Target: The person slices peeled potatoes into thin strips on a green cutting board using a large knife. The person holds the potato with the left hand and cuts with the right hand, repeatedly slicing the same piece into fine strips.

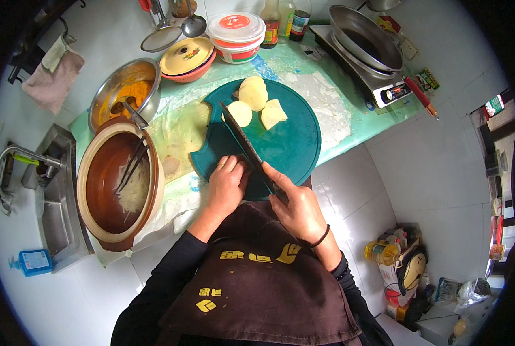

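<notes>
My right hand grips the handle of a kitchen knife with a long, broad blade. Its blade slants up and left over a round teal cutting board, the tip beside a pale yellow potato slice. Close to the knife's left side, my left hand is curled at the board's near edge; its fingertips are hidden, and whether they hold anything does not show. Toward the back of the board are a stack of overlapping potato slices and a cut potato chunk.
Left of the board stands a brown clay pot with pale shreds in liquid and dark chopsticks. Behind it is a steel bowl of orange mash. A frying pan sits on an induction cooker at back right. A sink lies far left.
</notes>
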A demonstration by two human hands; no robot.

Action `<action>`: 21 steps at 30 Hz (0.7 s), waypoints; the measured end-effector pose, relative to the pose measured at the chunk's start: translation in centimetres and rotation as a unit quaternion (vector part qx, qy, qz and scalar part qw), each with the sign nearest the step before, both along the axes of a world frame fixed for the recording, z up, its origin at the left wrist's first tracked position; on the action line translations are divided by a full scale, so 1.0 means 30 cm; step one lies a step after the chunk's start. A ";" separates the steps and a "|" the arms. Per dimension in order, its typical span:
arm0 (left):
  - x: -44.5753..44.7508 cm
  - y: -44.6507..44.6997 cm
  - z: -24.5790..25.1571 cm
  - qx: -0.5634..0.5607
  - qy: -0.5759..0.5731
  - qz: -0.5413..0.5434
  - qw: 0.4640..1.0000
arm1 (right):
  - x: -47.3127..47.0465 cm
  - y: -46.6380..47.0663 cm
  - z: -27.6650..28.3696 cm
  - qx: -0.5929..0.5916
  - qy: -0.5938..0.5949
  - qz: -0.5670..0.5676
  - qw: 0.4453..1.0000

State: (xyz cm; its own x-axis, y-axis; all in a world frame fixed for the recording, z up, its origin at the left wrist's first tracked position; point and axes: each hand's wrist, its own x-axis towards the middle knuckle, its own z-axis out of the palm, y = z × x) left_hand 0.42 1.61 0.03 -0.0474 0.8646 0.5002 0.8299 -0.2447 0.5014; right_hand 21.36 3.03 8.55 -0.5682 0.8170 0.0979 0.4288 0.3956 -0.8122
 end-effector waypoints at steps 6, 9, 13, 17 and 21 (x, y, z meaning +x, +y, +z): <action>-0.006 -0.001 0.000 0.008 -0.013 -0.012 1.000 | 0.004 0.003 0.001 -0.009 -0.011 0.001 1.000; -0.011 -0.001 0.003 0.002 -0.016 -0.021 1.000 | 0.010 0.006 0.017 -0.032 -0.035 -0.001 0.999; -0.015 0.001 0.000 -0.005 -0.020 -0.018 1.000 | 0.011 0.009 0.026 -0.022 -0.044 0.011 0.999; -0.015 -0.006 -0.007 0.000 -0.026 -0.012 1.000 | -0.006 0.001 0.015 0.017 -0.009 0.021 1.000; -0.011 -0.005 -0.007 -0.007 -0.029 0.000 1.000 | -0.008 -0.004 0.019 0.010 -0.034 0.026 0.999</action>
